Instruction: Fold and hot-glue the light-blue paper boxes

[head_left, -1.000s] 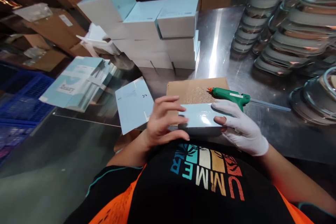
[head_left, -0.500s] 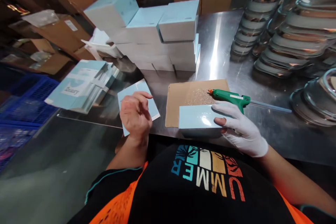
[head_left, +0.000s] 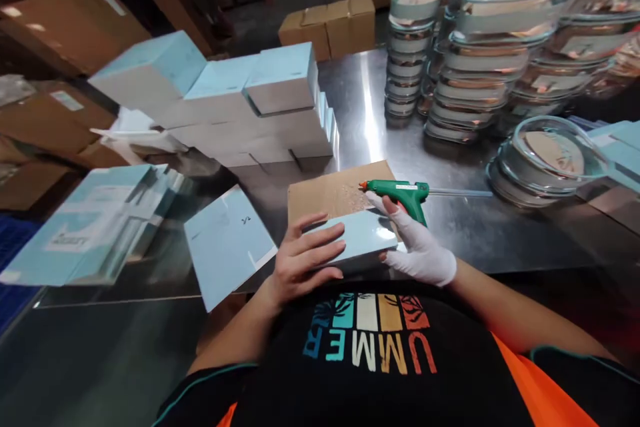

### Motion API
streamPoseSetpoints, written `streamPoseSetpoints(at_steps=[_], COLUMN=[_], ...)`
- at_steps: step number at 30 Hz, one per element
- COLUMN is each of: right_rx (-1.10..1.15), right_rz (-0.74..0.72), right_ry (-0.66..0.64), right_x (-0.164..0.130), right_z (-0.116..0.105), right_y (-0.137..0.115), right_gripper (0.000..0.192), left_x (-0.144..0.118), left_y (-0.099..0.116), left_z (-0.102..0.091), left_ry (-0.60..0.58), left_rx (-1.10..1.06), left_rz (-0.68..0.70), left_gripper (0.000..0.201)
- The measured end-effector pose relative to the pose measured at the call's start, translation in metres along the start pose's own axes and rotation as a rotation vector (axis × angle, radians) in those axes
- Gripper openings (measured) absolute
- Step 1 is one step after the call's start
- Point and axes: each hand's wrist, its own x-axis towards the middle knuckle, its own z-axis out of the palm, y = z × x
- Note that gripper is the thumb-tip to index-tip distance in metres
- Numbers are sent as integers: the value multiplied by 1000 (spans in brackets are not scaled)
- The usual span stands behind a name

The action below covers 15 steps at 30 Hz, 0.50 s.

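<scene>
Box (head_left: 366,233): shone pale blue, glare rightward
Left hand (head_left: 304,258): yours lay over it, grip unclear
Right hand (head_left: 421,250): your gloved fingers stood apart

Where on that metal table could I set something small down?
The clearest part of the metal table is front right, between the glue gun and the low dish pile. A shiny strip also runs between the stacked boxes and tall dish stacks. It's crowded around the cardboard and small blue box.
</scene>
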Motion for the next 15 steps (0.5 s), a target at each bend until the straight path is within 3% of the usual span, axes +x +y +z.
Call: streamPoseSetpoints(at_steps=[4,9,13,15], right_rx=[-60,-56,-93,-99], right_rz=[-82,-116,-49,-15], right_ry=[-13,12,-22,-30], right_x=[-1,-3,-10,-15], right_z=[-2,-3,-2,2], right_y=[-1,-3,13,18], right_gripper=[62,51,63,77], left_x=[5,-1,-11,-17], left_y=[5,7,-3,-4], left_z=[-3,-1,5,4], left_ry=[5,-21,16,42], left_rx=[-4,42,0,-106], left_rz=[4,-42,-28,-90], left_gripper=[40,41,44,36])
